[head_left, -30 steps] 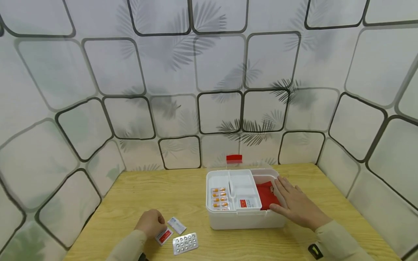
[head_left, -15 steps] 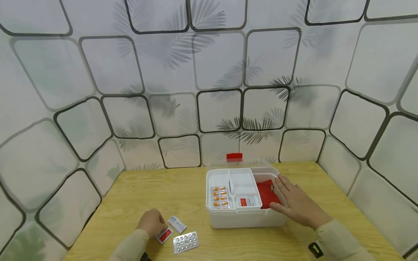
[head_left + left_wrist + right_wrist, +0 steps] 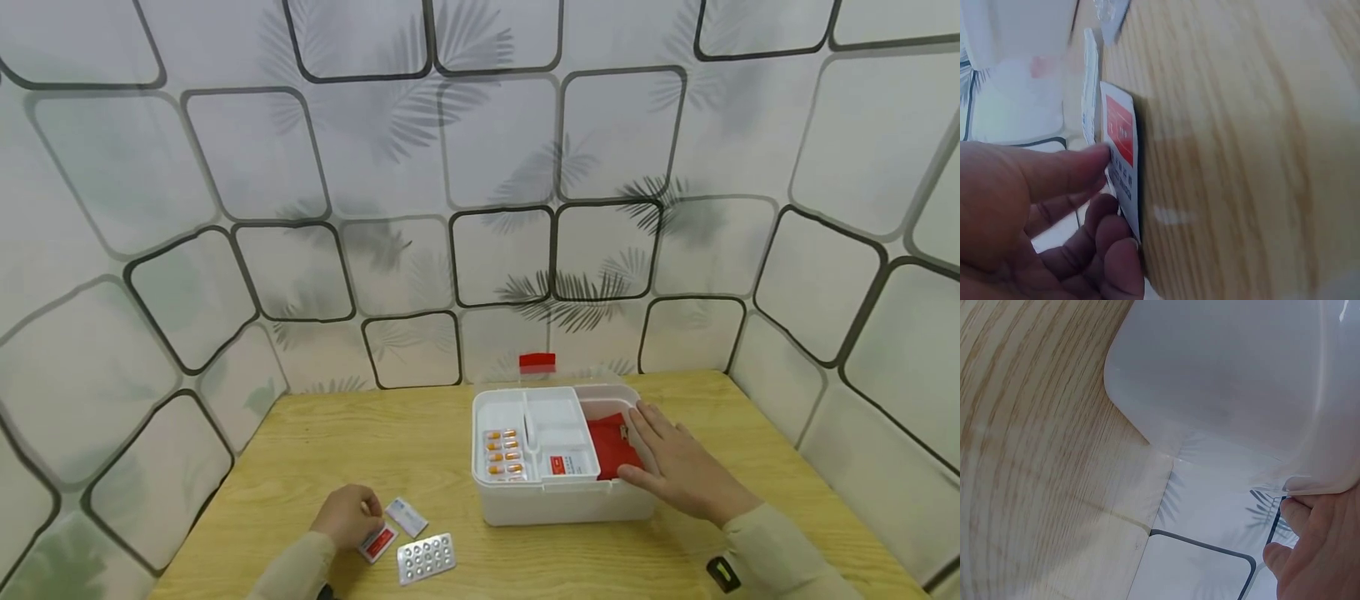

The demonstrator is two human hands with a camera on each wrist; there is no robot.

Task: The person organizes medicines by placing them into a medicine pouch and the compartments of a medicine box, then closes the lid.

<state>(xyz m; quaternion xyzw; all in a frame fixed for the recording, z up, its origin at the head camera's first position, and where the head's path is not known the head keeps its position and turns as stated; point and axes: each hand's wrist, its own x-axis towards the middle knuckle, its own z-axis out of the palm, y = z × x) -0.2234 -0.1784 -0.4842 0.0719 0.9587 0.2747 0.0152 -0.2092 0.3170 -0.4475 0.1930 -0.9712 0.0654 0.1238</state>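
Note:
At the left of the table, my left hand (image 3: pixel 347 515) holds the near edge of a small white packet with a red panel (image 3: pixel 378 542). In the left wrist view, the thumb lies on that packet (image 3: pixel 1124 147) and the curled fingers sit at its edge. Beside it lie a white-and-blue sachet (image 3: pixel 407 517) and a silver blister pack (image 3: pixel 426 559). My right hand (image 3: pixel 678 467) rests with extended fingers on the right rim of a white box (image 3: pixel 562 506). The right wrist view shows its fingertips against the box rim, partly hidden.
The box's white tray (image 3: pixel 555 412) holds an orange capsule blister pack (image 3: pixel 505 454) and another red-and-white packet (image 3: pixel 567 465). A red pouch (image 3: pixel 611 446) lies in the box's right side. Behind stands the transparent lid with a red latch (image 3: pixel 537 362), near the patterned wall (image 3: pixel 502 258).

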